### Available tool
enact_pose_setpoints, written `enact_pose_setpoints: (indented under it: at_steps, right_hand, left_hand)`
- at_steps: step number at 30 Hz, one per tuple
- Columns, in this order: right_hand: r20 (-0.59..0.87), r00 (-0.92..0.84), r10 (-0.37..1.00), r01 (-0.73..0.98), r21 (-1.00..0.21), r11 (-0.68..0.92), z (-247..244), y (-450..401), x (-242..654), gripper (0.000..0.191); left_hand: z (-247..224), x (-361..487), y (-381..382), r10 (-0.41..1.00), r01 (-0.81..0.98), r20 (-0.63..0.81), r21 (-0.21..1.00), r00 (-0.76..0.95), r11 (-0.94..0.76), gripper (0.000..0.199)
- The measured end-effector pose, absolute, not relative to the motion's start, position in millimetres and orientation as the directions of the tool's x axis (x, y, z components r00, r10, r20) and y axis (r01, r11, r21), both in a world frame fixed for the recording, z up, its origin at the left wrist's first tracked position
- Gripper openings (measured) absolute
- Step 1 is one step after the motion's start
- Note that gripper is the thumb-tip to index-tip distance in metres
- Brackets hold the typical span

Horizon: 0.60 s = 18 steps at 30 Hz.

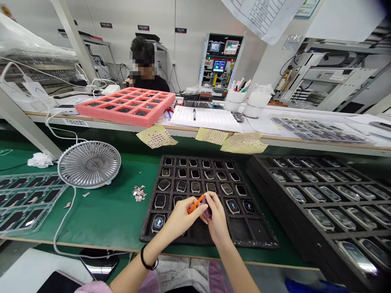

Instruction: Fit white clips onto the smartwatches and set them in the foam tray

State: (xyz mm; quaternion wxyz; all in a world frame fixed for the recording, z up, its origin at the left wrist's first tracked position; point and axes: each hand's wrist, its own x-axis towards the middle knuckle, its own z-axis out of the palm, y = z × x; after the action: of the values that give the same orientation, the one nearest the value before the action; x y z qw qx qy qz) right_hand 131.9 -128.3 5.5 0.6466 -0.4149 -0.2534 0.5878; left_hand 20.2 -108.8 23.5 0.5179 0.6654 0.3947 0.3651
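My left hand (187, 213), with a black band on its wrist, is closed on a thin orange stick (196, 204). The stick's upper end meets the fingertips of my right hand (216, 211). That hand is closed around a small purple-edged smartwatch (208, 210), mostly covered by my fingers. Both hands are over a black foam tray (259, 230) whose pockets hold rows of smartwatches. Close to my right hand, a watch with a lit face (233, 206) lies in its pocket. Another lit watch (158, 223) sits at the tray's near left corner.
More watches fill a stacked dark foam tray (284, 203) on the right. On the left are a grey fan (91, 162), small paper scraps (139, 193) and a clear tray (33, 199). A pink foam tray (146, 118) rests on the shelf, with a person (146, 69) behind.
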Motion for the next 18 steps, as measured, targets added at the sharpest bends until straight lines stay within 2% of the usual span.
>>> enact_pose_setpoints:
  at_steps: [3, 5, 7, 9, 11, 13, 16, 18]
  right_hand:
    - [-0.101, 0.207, 0.973, -0.419, -0.908, -0.005, 1.2, -124.7, 139.5, 0.032]
    - [-0.065, 0.26, 0.963, -0.32, -0.947, 0.023, -4.0, -119.2, 157.2, 0.035]
    - [-0.043, 0.289, 0.956, -0.151, -0.989, 0.001, -10.7, -113.3, 181.1, 0.035]
    - [0.014, 0.262, 0.965, 0.111, -0.994, -0.015, -18.4, -108.7, 202.9, 0.029]
    - [0.078, 0.185, 0.98, 0.371, -0.929, 0.004, -26.3, -105.9, 216.2, 0.023]
    - [0.113, 0.095, 0.989, 0.546, -0.837, 0.043, -33.5, -104.2, 220.5, 0.019]
    - [0.139, -0.003, 0.99, 0.682, -0.724, 0.104, -40.2, -103.8, 218.2, 0.019]
    - [0.213, -0.015, 0.977, 0.743, -0.651, 0.153, -40.1, -107.1, 213.9, 0.02]
  left_hand:
    - [24.0, 15.2, -108.8, 0.906, 0.169, 0.097, 0.969, 0.413, -0.181, 0.034]
    - [25.7, -2.4, -105.5, 0.932, 0.216, 0.105, 0.958, 0.348, -0.188, 0.033]
    - [26.8, -31.7, -99.3, 0.964, 0.344, 0.122, 0.918, 0.235, -0.2, 0.034]
    - [24.6, -66.0, -91.6, 0.983, 0.561, 0.16, 0.807, 0.091, -0.183, 0.034]
    - [17.8, -96.6, -84.4, 0.986, 0.746, 0.162, 0.661, -0.032, -0.084, 0.029]
    - [6.8, -117.5, -79.5, 0.988, 0.839, 0.128, 0.544, -0.086, 0.002, 0.024]
    - [-11.6, -130.5, -78.7, 0.991, 0.894, 0.102, 0.448, -0.084, 0.03, 0.021]
    - [-19.9, -131.8, -83.9, 0.986, 0.906, 0.149, 0.424, -0.069, 0.0, 0.022]
